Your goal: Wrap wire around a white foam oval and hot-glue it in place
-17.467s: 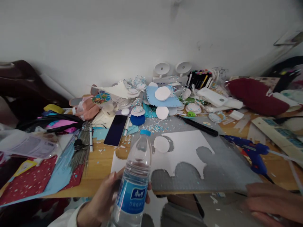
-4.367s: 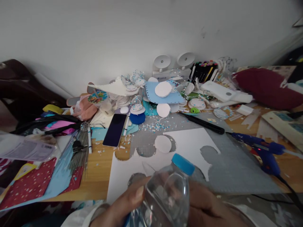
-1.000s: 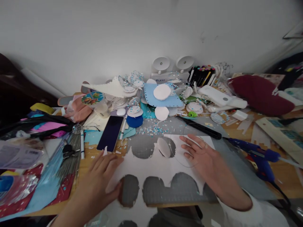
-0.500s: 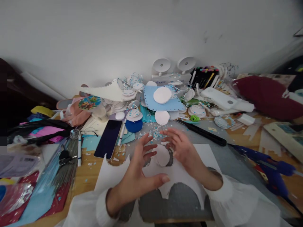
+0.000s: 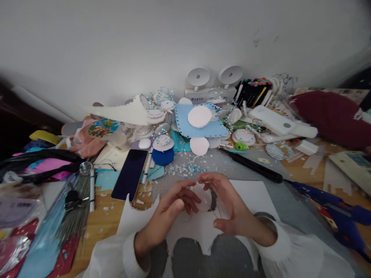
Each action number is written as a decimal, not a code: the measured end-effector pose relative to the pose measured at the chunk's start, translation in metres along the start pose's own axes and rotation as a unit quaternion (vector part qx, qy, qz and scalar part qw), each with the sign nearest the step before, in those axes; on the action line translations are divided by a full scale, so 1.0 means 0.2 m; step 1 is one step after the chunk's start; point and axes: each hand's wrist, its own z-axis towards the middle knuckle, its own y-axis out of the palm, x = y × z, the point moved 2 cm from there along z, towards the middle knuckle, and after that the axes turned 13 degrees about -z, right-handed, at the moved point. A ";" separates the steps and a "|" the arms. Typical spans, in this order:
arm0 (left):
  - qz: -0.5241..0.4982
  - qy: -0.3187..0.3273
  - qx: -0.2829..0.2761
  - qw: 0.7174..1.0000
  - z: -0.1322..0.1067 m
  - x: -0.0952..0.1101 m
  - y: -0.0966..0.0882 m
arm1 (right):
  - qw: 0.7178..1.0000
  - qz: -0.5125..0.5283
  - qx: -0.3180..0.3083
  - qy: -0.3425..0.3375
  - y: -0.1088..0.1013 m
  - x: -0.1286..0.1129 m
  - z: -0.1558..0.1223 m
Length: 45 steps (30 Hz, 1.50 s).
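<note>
My left hand [image 5: 178,202] is above the cut white paper, fingers loosely curled and apart, with nothing seen in its grip. Facing it, my right hand [image 5: 227,206] curves in a C shape, thumb apart from the fingers. Between the two lies a small white paper circle [image 5: 204,199], partly hidden by the fingers. Faint thin lines show near the fingertips; I cannot make out what they are. Underneath, the large white sheet [image 5: 255,189] has round pieces cut out of it and lies on a grey mat [image 5: 211,258].
A phone [image 5: 129,173] and a marker [image 5: 147,166] lie at left. Blue and white bits [image 5: 188,168] are scattered beyond my hands. A black-handled tool [image 5: 255,166] and a blue glue gun [image 5: 327,204] lie at right. White discs [image 5: 199,116] are piled at the back.
Both hands have come lower and nearer me over the sheet. My left fingers have curled in, and my right thumb has spread away from its fingers. The view has shifted slightly.
</note>
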 end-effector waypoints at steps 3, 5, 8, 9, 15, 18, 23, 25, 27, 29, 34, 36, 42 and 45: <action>0.043 0.022 0.032 0.998 0.02 0.00 -0.03 | 0.990 0.124 0.053 0.046 -0.02 -0.01 0.04; 0.090 0.030 0.081 0.992 0.02 0.00 -0.04 | 0.974 0.191 0.087 0.083 -0.04 -0.02 0.06; 0.246 0.066 0.146 0.956 0.03 0.01 -0.04 | 0.960 0.231 0.115 0.106 -0.06 -0.03 0.08; 0.312 0.075 0.153 0.935 0.04 0.01 -0.03 | 0.960 0.231 0.120 0.107 -0.07 -0.03 0.08; 0.494 0.067 0.137 0.856 0.08 -0.03 0.01 | 0.965 0.211 0.107 0.113 -0.04 -0.03 0.07; 0.375 0.092 0.167 0.907 0.07 -0.01 -0.01 | 0.962 0.221 0.116 0.114 -0.04 -0.03 0.07; 0.127 0.078 0.211 0.966 0.03 0.01 -0.04 | 0.948 0.259 0.142 0.121 -0.06 -0.03 0.06; 0.052 0.052 0.184 0.980 0.02 0.00 -0.03 | 0.943 0.276 0.134 0.132 -0.06 -0.03 0.05; -0.016 0.037 0.147 0.988 0.01 0.00 -0.02 | 0.938 0.288 0.119 0.151 -0.04 -0.03 0.05; -0.036 0.044 0.118 0.991 -0.01 0.01 0.00 | 0.934 0.292 0.113 0.174 -0.02 -0.03 0.04; 0.151 0.098 0.036 0.983 -0.03 0.05 0.03 | 0.914 0.307 0.133 0.230 0.03 -0.01 0.04; 0.228 0.126 -0.014 0.965 -0.03 0.05 0.05 | 0.909 0.319 0.132 0.235 0.05 0.00 0.03; 0.185 0.097 0.063 0.976 -0.01 0.05 0.05 | 0.924 0.291 0.117 0.220 0.07 0.02 0.02; -0.037 0.012 0.150 0.988 0.00 0.05 0.01 | 0.936 0.283 0.103 0.184 0.03 0.06 0.03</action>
